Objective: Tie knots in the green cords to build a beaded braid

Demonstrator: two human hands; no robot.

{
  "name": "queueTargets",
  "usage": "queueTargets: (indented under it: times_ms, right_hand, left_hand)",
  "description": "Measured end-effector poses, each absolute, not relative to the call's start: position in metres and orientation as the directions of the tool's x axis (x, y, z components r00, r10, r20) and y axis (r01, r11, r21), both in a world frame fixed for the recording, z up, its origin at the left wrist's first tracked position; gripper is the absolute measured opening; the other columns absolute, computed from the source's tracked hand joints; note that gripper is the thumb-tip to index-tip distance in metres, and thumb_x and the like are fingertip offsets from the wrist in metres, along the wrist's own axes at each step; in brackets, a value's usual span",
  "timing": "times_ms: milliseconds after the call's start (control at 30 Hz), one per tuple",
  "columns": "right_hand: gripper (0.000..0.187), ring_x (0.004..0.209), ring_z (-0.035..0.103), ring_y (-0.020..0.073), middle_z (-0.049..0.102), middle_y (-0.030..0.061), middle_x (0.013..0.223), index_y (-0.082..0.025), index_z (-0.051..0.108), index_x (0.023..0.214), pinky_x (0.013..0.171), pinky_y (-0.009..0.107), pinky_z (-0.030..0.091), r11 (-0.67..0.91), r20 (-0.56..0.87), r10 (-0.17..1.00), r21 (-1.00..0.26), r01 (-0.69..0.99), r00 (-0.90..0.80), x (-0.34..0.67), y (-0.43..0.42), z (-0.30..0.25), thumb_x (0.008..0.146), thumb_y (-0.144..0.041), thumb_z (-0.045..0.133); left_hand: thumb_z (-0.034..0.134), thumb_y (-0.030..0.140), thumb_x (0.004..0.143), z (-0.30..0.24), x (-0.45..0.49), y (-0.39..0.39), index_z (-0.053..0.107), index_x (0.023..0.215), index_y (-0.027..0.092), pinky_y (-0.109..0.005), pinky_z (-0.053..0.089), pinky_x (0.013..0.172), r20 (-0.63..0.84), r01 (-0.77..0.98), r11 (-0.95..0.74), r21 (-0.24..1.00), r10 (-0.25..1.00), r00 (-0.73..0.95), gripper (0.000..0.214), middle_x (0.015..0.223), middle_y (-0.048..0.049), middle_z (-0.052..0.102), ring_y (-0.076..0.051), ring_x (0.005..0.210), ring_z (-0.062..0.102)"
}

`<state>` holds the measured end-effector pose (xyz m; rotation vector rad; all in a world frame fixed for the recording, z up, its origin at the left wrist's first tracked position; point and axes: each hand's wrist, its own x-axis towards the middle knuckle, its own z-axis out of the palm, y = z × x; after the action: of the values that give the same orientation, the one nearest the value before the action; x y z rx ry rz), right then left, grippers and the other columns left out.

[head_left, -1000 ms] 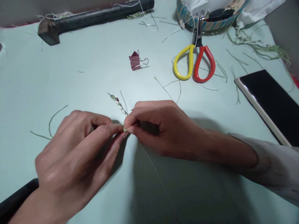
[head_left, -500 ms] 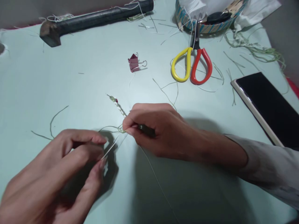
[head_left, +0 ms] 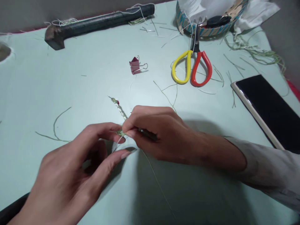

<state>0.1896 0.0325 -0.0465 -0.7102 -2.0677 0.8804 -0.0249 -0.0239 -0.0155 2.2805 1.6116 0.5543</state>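
A hammer (head_left: 100, 24) crosses the upper left of the frame, pale threads bunched behind it. At lower left, the left hand (head_left: 75, 162) has a parted grip, thumb clear of the forefinger, the fingers partly covering green strands. The braided cord (head_left: 120, 109) slants at the centre, its lower end hidden in the grip of the right hand (head_left: 161, 132), pinched by thumb and forefinger. Above sits a binder clip (head_left: 134, 65). At upper right, scissors (head_left: 188, 67) meet a striped basket (head_left: 214, 32), their blade tips unclear; the frame cuts off the basket and, farther right, a phone (head_left: 269, 109).
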Motion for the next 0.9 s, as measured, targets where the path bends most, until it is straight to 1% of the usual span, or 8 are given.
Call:
queueTargets:
  times_ms: [67, 133, 233, 400, 533, 667, 767, 900]
  right_hand:
    - [0.019, 0.069, 0.051, 0.0064, 0.062, -0.0012, 0.079, -0.012, 0.066, 0.087, 0.064, 0.020, 0.040, 0.620, 0.437, 0.694, -0.767, 0.167, -0.572, 0.191, 0.033, -0.046, 0.098, -0.013, 0.051]
    - [0.019, 0.078, 0.057, 0.0087, 0.066, 0.0015, 0.086, -0.012, 0.066, 0.089, 0.069, 0.022, 0.043, 0.603, 0.381, 0.685, -0.775, 0.189, -0.621, 0.192, 0.032, -0.045, 0.100, -0.014, 0.050]
    - [0.019, 0.088, 0.062, 0.0130, 0.070, 0.0049, 0.097, -0.014, 0.068, 0.095, 0.077, 0.026, 0.046, 0.607, 0.285, 0.672, -0.741, 0.288, -0.684, 0.194, 0.029, -0.042, 0.099, -0.011, 0.049]
    - [0.019, 0.076, 0.054, 0.0133, 0.066, 0.0033, 0.087, -0.013, 0.069, 0.100, 0.072, 0.028, 0.045, 0.720, 0.334, 0.658, -0.541, 0.435, -0.674, 0.194, 0.024, -0.040, 0.099, -0.009, 0.050]
    - [0.021, 0.070, 0.046, 0.0127, 0.058, -0.0007, 0.077, -0.015, 0.067, 0.091, 0.069, 0.028, 0.040, 0.782, 0.392, 0.611, -0.435, 0.447, -0.688, 0.192, 0.024, -0.042, 0.101, -0.011, 0.049]
    - [0.025, 0.071, 0.043, 0.0120, 0.056, -0.0016, 0.079, -0.017, 0.063, 0.094, 0.072, 0.027, 0.041, 0.793, 0.394, 0.580, -0.471, 0.385, -0.713, 0.192, 0.027, -0.044, 0.103, -0.009, 0.041]
    - [0.025, 0.072, 0.042, 0.0125, 0.056, -0.0008, 0.080, -0.016, 0.064, 0.098, 0.074, 0.028, 0.041, 0.781, 0.371, 0.567, -0.525, 0.337, -0.736, 0.193, 0.029, -0.045, 0.103, -0.008, 0.041]
    - [0.026, 0.074, 0.043, 0.0136, 0.056, 0.0005, 0.082, -0.015, 0.065, 0.098, 0.077, 0.029, 0.042, 0.799, 0.379, 0.528, -0.524, 0.294, -0.760, 0.194, 0.031, -0.046, 0.100, -0.005, 0.041]
  left_hand:
    - [0.056, 0.040, 0.098, -0.014, -0.017, -0.019, 0.067, 0.102, 0.035, -0.019, 0.050, 0.040, 0.149, 0.819, -0.333, 0.466, 0.943, 0.299, 0.013, 0.076, 0.0067, 0.078, -0.012, 0.055, 0.071]
    - [0.054, 0.033, 0.099, -0.014, -0.015, -0.017, 0.068, 0.095, 0.034, -0.020, 0.051, 0.046, 0.193, 0.810, -0.366, 0.459, 0.931, 0.311, 0.015, 0.073, 0.0079, 0.076, -0.010, 0.054, 0.069]
    - [0.051, 0.026, 0.099, -0.017, -0.018, -0.018, 0.066, 0.097, 0.033, -0.022, 0.053, 0.051, 0.209, 0.783, -0.406, 0.472, 0.914, 0.349, 0.017, 0.076, 0.0063, 0.076, -0.010, 0.058, 0.070]
    - [0.048, 0.023, 0.097, -0.023, -0.024, -0.021, 0.066, 0.102, 0.033, -0.029, 0.050, 0.049, 0.226, 0.758, -0.437, 0.485, 0.899, 0.375, 0.021, 0.080, 0.0013, 0.074, -0.015, 0.061, 0.069]
    - [0.047, 0.021, 0.097, -0.026, -0.026, -0.021, 0.068, 0.102, 0.031, -0.026, 0.050, 0.051, 0.230, 0.771, -0.445, 0.456, 0.896, 0.381, 0.024, 0.078, 0.0007, 0.070, -0.013, 0.058, 0.064]
    - [0.048, 0.023, 0.097, -0.025, -0.025, -0.021, 0.068, 0.100, 0.030, -0.024, 0.050, 0.049, 0.239, 0.767, -0.453, 0.454, 0.891, 0.385, 0.021, 0.074, 0.0019, 0.068, -0.012, 0.055, 0.061]
    - [0.049, 0.026, 0.098, -0.025, -0.024, -0.019, 0.066, 0.104, 0.032, -0.025, 0.052, 0.050, 0.228, 0.788, -0.422, 0.448, 0.906, 0.356, 0.019, 0.078, 0.0034, 0.073, -0.012, 0.057, 0.066]
    - [0.048, 0.032, 0.098, -0.025, -0.026, -0.014, 0.062, 0.107, 0.031, -0.023, 0.049, 0.043, 0.202, 0.849, -0.379, 0.367, 0.924, 0.325, 0.017, 0.076, 0.0050, 0.074, -0.011, 0.050, 0.065]
